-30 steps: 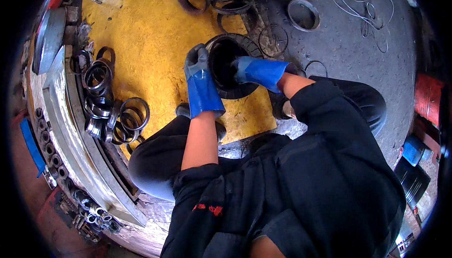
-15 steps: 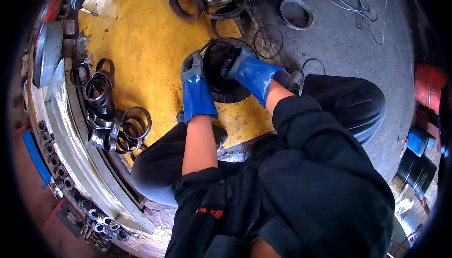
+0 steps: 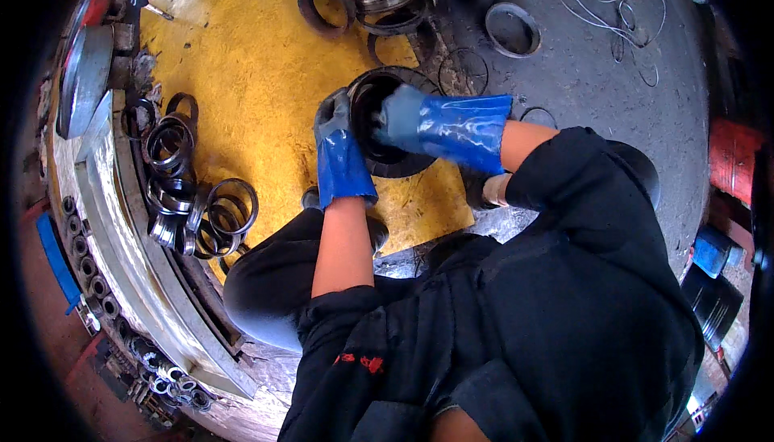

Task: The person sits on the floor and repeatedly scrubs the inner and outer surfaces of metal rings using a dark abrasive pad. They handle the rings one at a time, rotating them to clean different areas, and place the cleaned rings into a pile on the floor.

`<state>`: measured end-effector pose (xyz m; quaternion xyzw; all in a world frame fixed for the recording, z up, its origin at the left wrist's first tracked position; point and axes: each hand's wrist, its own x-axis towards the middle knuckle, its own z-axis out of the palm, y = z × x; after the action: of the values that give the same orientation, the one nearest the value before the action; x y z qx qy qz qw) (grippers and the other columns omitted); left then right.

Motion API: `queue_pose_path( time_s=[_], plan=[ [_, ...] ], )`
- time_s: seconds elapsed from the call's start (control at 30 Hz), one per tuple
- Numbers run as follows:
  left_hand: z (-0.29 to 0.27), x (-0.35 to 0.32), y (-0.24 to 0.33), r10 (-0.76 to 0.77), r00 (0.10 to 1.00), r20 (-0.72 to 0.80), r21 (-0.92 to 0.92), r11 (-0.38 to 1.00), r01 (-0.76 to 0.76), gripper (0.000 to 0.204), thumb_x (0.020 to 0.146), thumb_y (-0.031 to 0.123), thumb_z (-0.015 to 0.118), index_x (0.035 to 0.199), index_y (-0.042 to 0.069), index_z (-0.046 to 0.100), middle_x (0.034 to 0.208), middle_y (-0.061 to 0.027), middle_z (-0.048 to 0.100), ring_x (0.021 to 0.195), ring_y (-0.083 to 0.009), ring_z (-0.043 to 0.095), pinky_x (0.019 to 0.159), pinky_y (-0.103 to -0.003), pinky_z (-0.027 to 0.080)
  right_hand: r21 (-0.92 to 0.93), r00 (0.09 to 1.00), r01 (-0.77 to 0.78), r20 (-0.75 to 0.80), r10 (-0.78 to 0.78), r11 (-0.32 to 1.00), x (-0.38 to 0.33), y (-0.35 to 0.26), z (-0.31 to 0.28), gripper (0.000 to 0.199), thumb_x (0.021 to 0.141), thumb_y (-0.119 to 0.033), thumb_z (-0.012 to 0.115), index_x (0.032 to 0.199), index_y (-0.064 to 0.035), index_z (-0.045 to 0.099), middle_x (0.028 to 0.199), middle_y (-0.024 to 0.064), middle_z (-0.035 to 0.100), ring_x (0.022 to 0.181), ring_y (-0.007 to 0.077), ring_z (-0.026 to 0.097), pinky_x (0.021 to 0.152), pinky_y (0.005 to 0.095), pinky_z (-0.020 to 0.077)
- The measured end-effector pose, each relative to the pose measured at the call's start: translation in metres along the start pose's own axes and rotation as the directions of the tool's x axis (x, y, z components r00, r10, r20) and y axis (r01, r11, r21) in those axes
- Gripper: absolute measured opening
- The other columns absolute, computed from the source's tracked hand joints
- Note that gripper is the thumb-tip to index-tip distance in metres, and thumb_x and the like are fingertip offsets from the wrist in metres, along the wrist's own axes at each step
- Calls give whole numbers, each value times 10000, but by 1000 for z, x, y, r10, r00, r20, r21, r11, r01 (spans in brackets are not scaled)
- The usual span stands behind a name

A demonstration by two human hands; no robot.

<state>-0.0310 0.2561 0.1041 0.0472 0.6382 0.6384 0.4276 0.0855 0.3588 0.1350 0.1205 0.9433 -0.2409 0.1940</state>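
Observation:
A black, round, hollow part [image 3: 407,166] with a broad rim rests on the yellow floor sheet between my legs. My left hand [image 3: 332,112], in a blue glove with a grey palm, closes on the left side of its rim. Over the dark opening is my right hand [image 3: 399,117], gloved the same way and smeared by motion. Its fingers point into the hollow, and I cannot tell what they hold. Just beyond the part, on the right, lies a thin dark ring [image 3: 463,71].
Metal rings [image 3: 326,7] are heaped at the far side, and more rings [image 3: 232,207] lie to the left. One separate ring [image 3: 513,29] and loose wire [image 3: 621,23] lie on the grey floor. A long metal beam [image 3: 153,257] curves along the left.
My right hand has turned, its forearm now coming in more from the right, with the elbow swung outward. My left hand stays on the rim. The view has shifted slightly.

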Motion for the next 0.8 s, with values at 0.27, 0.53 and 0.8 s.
queue_pose_path(
  time_s=[0.27,0.53,0.8],
  plan=[
    [-4,5,0,14,1000,-3,-30,999,-14,284,943,214,620,1138,8,630,1043,-107,687,883,-188,656,788,-300,543,36,960,-193,-200,196,981,9,35,47,339,811,-230,646,1132,-122,666,1027,187,680,947,344,657,796,422,532],
    [15,-24,21,-18,997,-79,31,999,21,309,948,261,602,1123,7,624,1025,-111,685,887,-189,657,773,-296,544,879,795,-364,466,389,-308,1,1,99,328,788,-154,643,1100,-56,662,1067,140,689,992,309,645,812,418,529],
    [11,-35,31,-125,984,125,10,992,125,457,969,394,499,1124,-25,591,1055,-145,668,924,-244,659,817,-327,530,580,610,676,-787,95,455,34,-1,101,58,829,-155,567,852,-145,619,823,19,614,809,225,598,711,352,495]
  ],
)
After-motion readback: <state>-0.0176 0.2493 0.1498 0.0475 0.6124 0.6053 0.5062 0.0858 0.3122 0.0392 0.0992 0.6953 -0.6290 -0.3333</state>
